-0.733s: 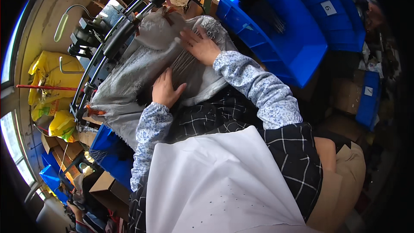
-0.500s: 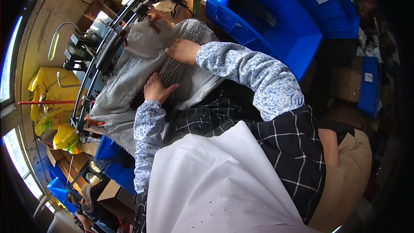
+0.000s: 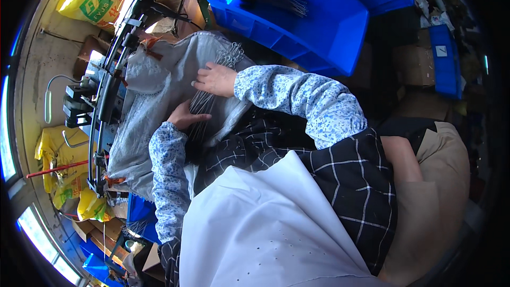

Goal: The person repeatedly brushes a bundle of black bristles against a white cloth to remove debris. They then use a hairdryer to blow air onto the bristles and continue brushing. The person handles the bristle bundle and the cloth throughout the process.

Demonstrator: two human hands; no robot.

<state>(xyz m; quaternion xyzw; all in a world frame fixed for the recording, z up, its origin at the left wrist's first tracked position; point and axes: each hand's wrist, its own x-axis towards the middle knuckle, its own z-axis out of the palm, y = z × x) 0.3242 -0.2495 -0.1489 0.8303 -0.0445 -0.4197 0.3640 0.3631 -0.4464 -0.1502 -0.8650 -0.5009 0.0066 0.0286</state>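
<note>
A bundle of thin wire-handled brushes [image 3: 201, 104] lies slantwise across a grey woven sack [image 3: 139, 122] over my lap. Looped wire ends spread at its far end, and dark bristles show at the near end. My left hand [image 3: 187, 117] grips the bundle low from the left, its thumb across the wires. Further up, my right hand [image 3: 217, 79] curls over the same wires from the right, just below the loops. The fingertips under the bundle are partly hidden.
A blue bin [image 3: 297, 16] with black wire-handled brushes stands far right. At the left is a curved black metal frame [image 3: 109, 79] with the sack tied to it. Yellow bags [image 3: 64, 154] hang by the wall. Another blue bin [image 3: 139, 213] sits near my left elbow.
The view has shifted, so the bins appear further left. My left thumb, held out before, now lies over the wires. My right hand stays on the bundle near the loops.
</note>
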